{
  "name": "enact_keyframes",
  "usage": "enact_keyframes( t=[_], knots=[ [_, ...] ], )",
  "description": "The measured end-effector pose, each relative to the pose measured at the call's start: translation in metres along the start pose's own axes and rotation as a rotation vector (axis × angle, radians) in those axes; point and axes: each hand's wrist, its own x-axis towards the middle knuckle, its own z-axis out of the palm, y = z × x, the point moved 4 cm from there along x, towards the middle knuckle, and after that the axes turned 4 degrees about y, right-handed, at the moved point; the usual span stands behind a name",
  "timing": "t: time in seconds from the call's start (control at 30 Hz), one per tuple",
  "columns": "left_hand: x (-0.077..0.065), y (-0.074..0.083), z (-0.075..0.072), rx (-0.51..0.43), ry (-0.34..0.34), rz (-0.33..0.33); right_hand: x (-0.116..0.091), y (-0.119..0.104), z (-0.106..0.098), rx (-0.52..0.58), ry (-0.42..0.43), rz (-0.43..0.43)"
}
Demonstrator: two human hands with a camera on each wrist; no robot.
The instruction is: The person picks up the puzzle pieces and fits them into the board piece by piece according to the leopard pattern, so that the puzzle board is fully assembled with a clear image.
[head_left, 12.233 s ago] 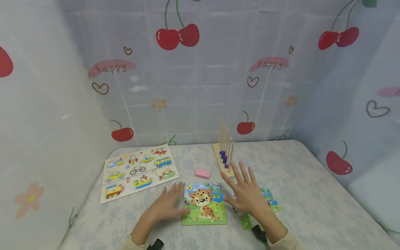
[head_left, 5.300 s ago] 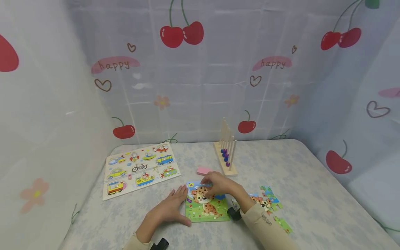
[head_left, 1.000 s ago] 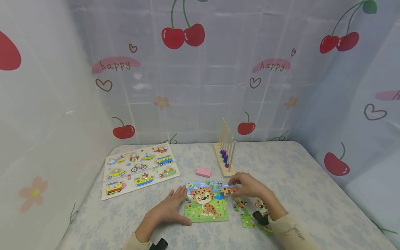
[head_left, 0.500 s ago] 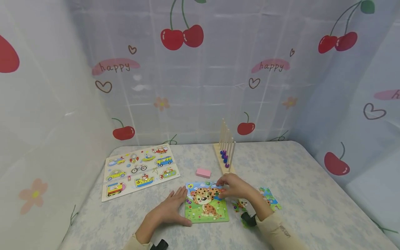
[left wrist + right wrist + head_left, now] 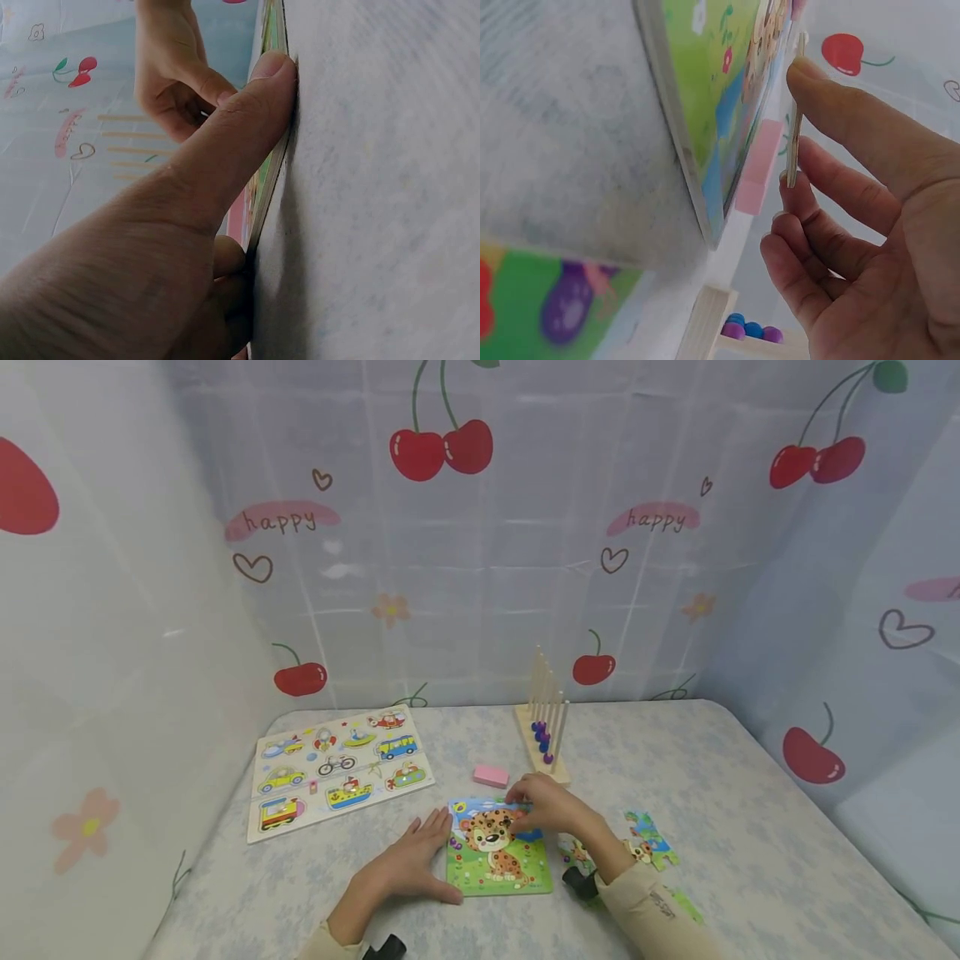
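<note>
A square leopard jigsaw board [image 5: 465,881] lies flat in front of me in the head view. My left hand [image 5: 412,864] rests along its left side with straight fingers; in the left wrist view the thumb [image 5: 259,90] lies against the board's edge. Above the board's upper right part, my right hand [image 5: 551,806] pinches a thin jigsaw piece [image 5: 795,135] between thumb and fingertips. The right wrist view shows that piece edge-on, raised off the board. Loose jigsaw pieces [image 5: 651,839] lie to the right, partly hidden under the right forearm.
A pink block [image 5: 491,776] sits just behind the board. Beyond it stands a wooden peg rack [image 5: 542,743] with blue and purple beads. A vehicle puzzle board [image 5: 341,772] lies at the back left. A cherry-print curtain [image 5: 480,568] surrounds the table.
From beside the board, the right hand has moved left with the jigsaw piece and is now over its upper right. Earliest, that hand was spread and held nothing. The left hand stays put.
</note>
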Motion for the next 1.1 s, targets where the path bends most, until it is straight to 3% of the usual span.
enact_keyframes(
  t=[0.5, 1.1],
  knots=[
    [-0.002, 0.001, -0.002, -0.001, -0.005, -0.011, 0.018, -0.011, 0.012, -0.011, -0.021, 0.025],
    [-0.002, 0.001, -0.001, -0.014, -0.007, -0.014, 0.02, -0.006, 0.018, -0.029, -0.057, 0.049]
  ],
)
